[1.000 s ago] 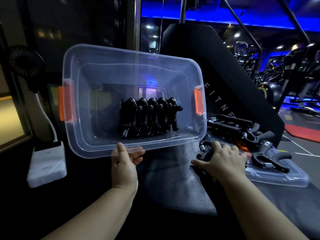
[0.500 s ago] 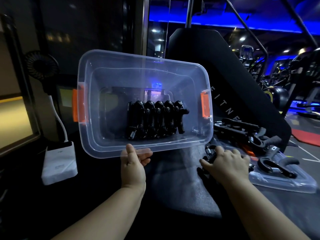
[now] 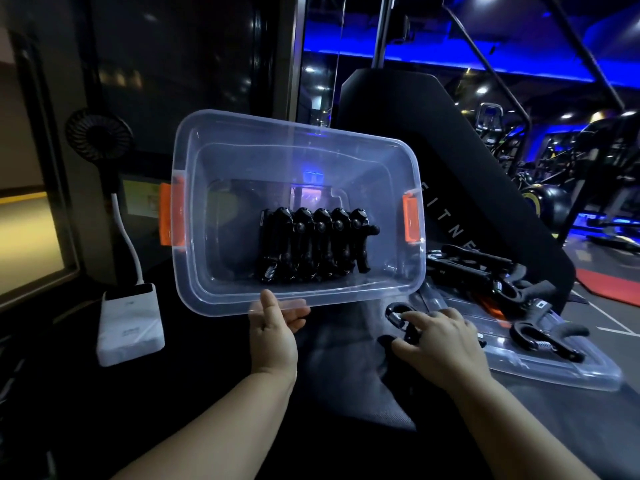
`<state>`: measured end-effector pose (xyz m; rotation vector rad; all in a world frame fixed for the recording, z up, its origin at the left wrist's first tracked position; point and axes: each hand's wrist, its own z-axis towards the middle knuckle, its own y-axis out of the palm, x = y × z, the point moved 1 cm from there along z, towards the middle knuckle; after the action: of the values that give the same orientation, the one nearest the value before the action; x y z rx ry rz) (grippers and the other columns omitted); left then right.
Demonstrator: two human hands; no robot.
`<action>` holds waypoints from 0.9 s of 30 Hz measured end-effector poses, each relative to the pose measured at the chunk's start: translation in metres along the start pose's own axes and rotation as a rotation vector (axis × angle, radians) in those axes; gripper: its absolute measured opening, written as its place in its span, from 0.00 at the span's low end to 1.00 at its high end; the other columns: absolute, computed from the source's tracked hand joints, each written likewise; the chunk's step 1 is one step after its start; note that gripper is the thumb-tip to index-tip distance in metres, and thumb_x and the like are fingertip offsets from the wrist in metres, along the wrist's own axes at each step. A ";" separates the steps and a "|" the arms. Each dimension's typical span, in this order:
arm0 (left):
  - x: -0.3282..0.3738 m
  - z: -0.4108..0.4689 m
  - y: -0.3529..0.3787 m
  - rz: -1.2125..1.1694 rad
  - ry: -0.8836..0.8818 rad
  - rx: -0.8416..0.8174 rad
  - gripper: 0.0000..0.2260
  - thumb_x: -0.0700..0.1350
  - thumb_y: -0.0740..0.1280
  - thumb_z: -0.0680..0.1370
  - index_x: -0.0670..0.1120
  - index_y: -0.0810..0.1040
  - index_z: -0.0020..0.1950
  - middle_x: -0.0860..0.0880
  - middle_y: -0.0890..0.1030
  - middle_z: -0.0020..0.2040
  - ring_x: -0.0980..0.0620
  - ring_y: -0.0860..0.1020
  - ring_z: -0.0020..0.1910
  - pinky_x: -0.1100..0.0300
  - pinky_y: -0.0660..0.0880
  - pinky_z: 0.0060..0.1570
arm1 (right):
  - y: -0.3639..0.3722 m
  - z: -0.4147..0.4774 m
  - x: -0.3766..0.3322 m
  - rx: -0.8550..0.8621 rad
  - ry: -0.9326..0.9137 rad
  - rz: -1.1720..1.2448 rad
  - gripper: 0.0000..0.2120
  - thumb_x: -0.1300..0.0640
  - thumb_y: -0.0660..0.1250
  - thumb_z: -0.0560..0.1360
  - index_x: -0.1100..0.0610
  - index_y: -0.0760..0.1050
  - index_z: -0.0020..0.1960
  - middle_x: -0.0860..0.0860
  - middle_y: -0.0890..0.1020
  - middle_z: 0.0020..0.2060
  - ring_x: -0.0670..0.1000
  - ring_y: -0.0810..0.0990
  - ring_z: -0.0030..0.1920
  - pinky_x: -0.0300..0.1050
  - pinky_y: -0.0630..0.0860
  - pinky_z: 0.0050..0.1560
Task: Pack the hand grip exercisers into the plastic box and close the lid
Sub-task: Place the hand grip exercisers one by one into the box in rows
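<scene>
Hand grip exerciser [image 3: 396,318] under right hand's [image 3: 445,348] fingers [image 3: 419,318], left hand [image 3: 273,336] gripping box [image 3: 346,294]

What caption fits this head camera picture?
Left hand holds up a clear box with a row of exercisers; right hand touches a loose exerciser.

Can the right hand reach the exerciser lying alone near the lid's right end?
Probably yes: the exerciser lies uncovered on the lid beside the right hand, nothing between them, but that hand grips a nearer exerciser.
</scene>
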<state>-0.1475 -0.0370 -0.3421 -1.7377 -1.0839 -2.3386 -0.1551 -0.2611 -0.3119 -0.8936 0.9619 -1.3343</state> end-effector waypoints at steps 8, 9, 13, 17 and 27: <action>-0.004 0.002 -0.002 0.008 0.007 -0.012 0.14 0.56 0.51 0.82 0.49 0.70 0.48 0.48 0.84 0.36 0.52 0.82 0.36 0.60 0.75 0.38 | -0.007 -0.024 -0.027 0.020 -0.049 0.481 0.20 0.45 0.70 0.67 0.42 0.78 0.59 0.41 0.75 0.41 0.45 0.68 0.58 0.43 0.68 0.53; -0.004 0.002 -0.002 0.010 0.007 -0.014 0.14 0.56 0.51 0.82 0.49 0.70 0.48 0.49 0.84 0.35 0.53 0.82 0.36 0.60 0.75 0.38 | -0.009 -0.026 -0.028 0.040 -0.042 0.547 0.19 0.48 0.70 0.67 0.42 0.78 0.58 0.40 0.75 0.41 0.45 0.70 0.56 0.43 0.67 0.50; -0.007 0.005 -0.003 0.023 0.022 -0.010 0.14 0.56 0.51 0.82 0.50 0.70 0.48 0.51 0.84 0.35 0.54 0.82 0.34 0.63 0.75 0.35 | -0.018 -0.029 -0.031 0.104 -0.019 1.045 0.10 0.56 0.68 0.71 0.42 0.81 0.47 0.44 0.79 0.34 0.48 0.75 0.39 0.42 0.69 0.39; -0.007 0.005 -0.003 0.027 0.027 -0.013 0.14 0.56 0.51 0.82 0.49 0.70 0.47 0.52 0.84 0.35 0.55 0.82 0.34 0.67 0.75 0.32 | -0.025 -0.028 -0.034 0.070 0.065 1.392 0.13 0.61 0.60 0.78 0.49 0.81 0.52 0.46 0.81 0.37 0.45 0.75 0.37 0.41 0.69 0.38; -0.003 0.002 -0.003 0.012 0.015 0.000 0.13 0.54 0.51 0.83 0.50 0.70 0.46 0.50 0.84 0.35 0.54 0.82 0.33 0.62 0.75 0.35 | -0.029 -0.021 -0.031 0.101 0.107 1.296 0.13 0.57 0.57 0.81 0.44 0.75 0.59 0.45 0.74 0.28 0.45 0.71 0.29 0.40 0.68 0.32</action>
<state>-0.1457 -0.0346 -0.3454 -1.7185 -1.0682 -2.3409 -0.1849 -0.2307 -0.2910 0.0008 1.2020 -0.2926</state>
